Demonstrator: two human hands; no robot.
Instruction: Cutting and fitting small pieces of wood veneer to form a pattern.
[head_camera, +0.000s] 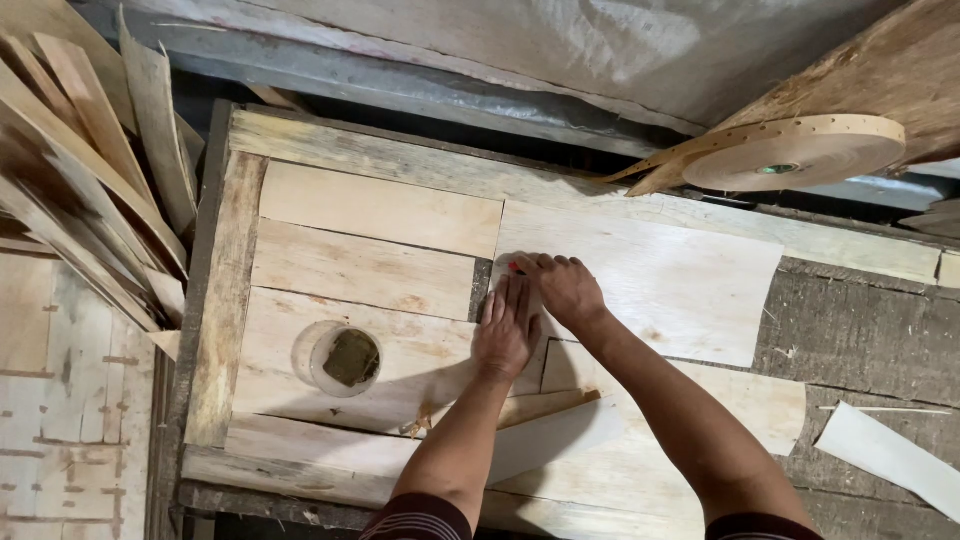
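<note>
My left hand (506, 330) lies flat, fingers together, on the seam between two thin pale veneer sheets. My right hand (563, 287) rests just beyond it on the near-left corner of the large veneer sheet (660, 275), fingers curled down; a small red item shows at its fingertips, too small to identify. To the left lie smaller veneer pieces (365, 268) laid edge to edge on the wooden worktable (225, 300). Whether the right hand grips anything is unclear.
A clear round container (343, 358) with dark contents sits on the left veneer. A roll of perforated paper tape (800, 150) hangs at the upper right. Veneer strips (90, 170) are stacked at the left. A loose strip (890, 455) lies at the right.
</note>
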